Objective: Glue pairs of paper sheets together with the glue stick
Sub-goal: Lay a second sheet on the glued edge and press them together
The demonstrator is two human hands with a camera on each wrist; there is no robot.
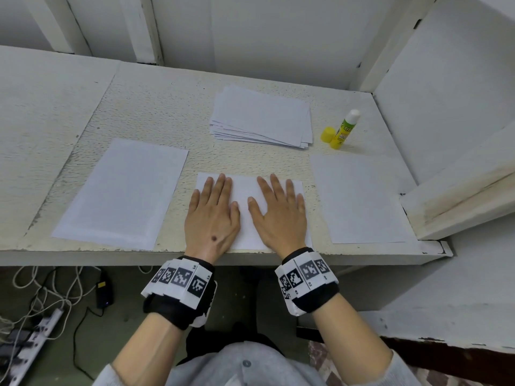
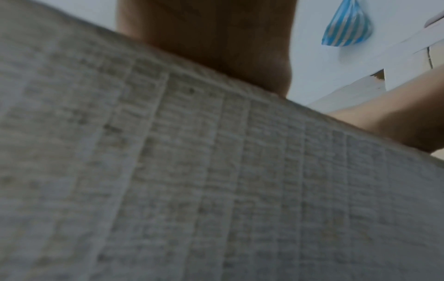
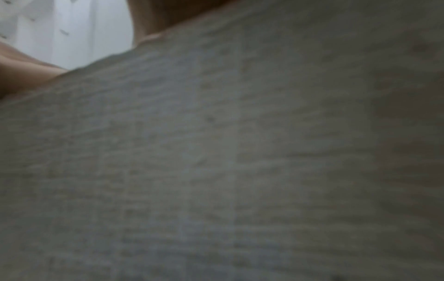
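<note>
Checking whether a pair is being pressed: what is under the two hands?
Left hand and right hand lie flat on a white sheet at the table edge. Whether a second sheet lies beneath is hidden.

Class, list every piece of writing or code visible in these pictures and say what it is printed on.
Yellow-green glue stick: printed label, too small to read.
Wristbands at left hand and right hand: black-and-white square codes, tiny characters unreadable.
White paper sheets: blank.
Wrist views: no text.
</note>
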